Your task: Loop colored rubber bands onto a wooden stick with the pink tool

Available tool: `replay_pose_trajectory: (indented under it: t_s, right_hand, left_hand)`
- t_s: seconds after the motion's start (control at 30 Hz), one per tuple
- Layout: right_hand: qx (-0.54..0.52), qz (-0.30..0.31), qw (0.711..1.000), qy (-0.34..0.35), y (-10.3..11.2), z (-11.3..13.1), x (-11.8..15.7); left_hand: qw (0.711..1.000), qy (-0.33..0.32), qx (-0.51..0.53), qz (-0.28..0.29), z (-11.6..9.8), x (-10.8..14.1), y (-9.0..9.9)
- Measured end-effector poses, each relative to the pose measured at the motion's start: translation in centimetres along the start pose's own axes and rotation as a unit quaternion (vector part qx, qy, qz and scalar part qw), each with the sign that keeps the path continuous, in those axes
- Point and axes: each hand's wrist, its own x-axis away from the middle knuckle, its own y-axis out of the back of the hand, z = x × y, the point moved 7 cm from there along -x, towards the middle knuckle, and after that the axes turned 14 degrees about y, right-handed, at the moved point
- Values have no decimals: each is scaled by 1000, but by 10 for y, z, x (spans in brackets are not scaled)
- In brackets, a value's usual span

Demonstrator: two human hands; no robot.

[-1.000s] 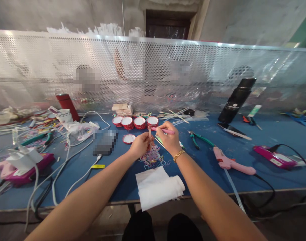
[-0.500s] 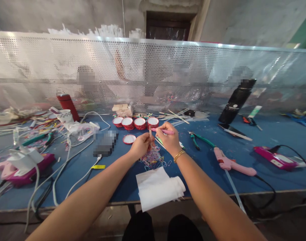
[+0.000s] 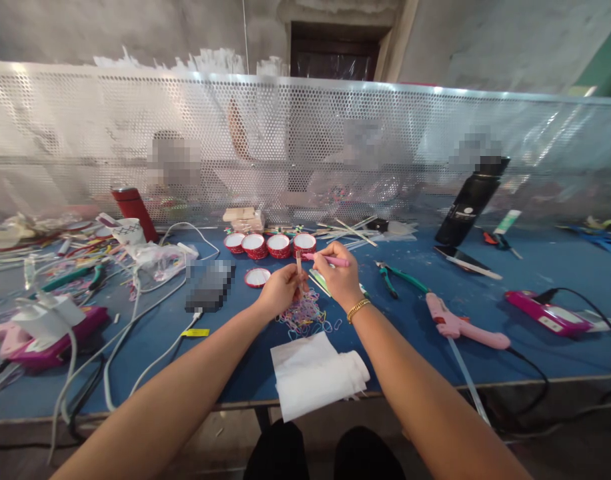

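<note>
My left hand [image 3: 279, 292] is closed round a short, flat wooden stick [image 3: 299, 262], held upright with its top end sticking out. In my right hand [image 3: 341, 279] is a pink pen [image 3: 338, 261], pinched by the fingers, its tip pointing left near the top of the stick. Whether tip and stick touch, I cannot tell. A loose pile of small coloured rubber bands [image 3: 303, 317] lies below my hands. Just behind them stands a row of several round red-rimmed pieces with white tops [image 3: 278, 242], and a flatter one [image 3: 257, 277] lies left of my left hand.
Folded white cloth or paper [image 3: 313, 383] overhangs the front edge. To the right are pliers [image 3: 410, 275], a pink glue gun [image 3: 450, 323], a power strip [image 3: 548, 317] and a black bottle [image 3: 468, 207]. Left are a phone [image 3: 210, 287], cables and a red bottle [image 3: 135, 213]. A perforated screen [image 3: 265, 147] stands behind.
The pink pen has shifted very slightly at the stick's top. Both hands otherwise keep their places and their hold.
</note>
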Motion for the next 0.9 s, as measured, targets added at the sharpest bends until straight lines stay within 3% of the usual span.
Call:
replay_pose_trajectory:
  t_s: [0.9]
  right_hand:
    - [-4, 16, 1000, 10, -3, 1, 0]
  left_hand:
    - [1000, -9, 1, 12, 2, -2, -1]
